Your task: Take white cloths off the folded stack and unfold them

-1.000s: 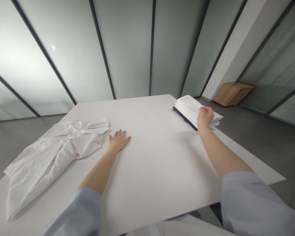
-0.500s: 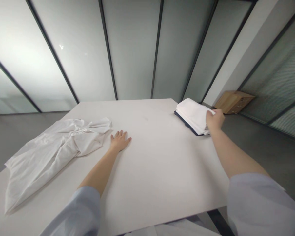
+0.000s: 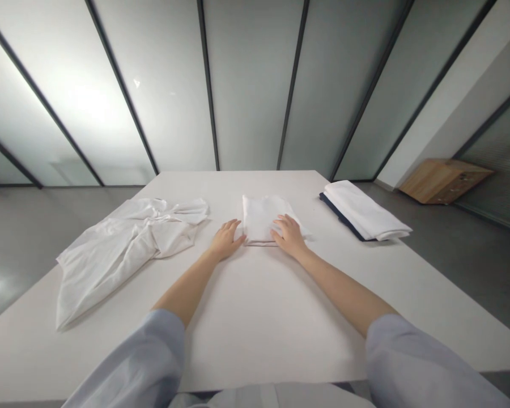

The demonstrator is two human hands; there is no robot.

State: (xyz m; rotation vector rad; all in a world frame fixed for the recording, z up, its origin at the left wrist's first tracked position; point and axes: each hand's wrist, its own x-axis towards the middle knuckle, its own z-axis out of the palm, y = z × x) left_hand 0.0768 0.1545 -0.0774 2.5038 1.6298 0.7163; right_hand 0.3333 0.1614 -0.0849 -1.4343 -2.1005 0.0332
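A folded white cloth (image 3: 261,218) lies flat on the middle of the white table (image 3: 276,306). My right hand (image 3: 289,235) rests on its right part, fingers spread. Just beside the cloth's left edge, my left hand (image 3: 227,241) is open with its fingers stretched out; whether it touches the edge I cannot tell. To the right sits a stack of folded white cloth (image 3: 361,209) with a dark navy folded cloth (image 3: 342,218) under it. A crumpled white garment (image 3: 123,243) is spread over the left side of the table.
Frosted glass panels (image 3: 255,85) with dark frames stand behind the table. On the floor at the far right is a wooden cabinet (image 3: 442,178). The table's right edge runs close to the stack.
My right hand has left the stack and moved left to the table's middle, where a folded white cloth now lies. My left hand is beside that cloth. The view has turned slightly left.
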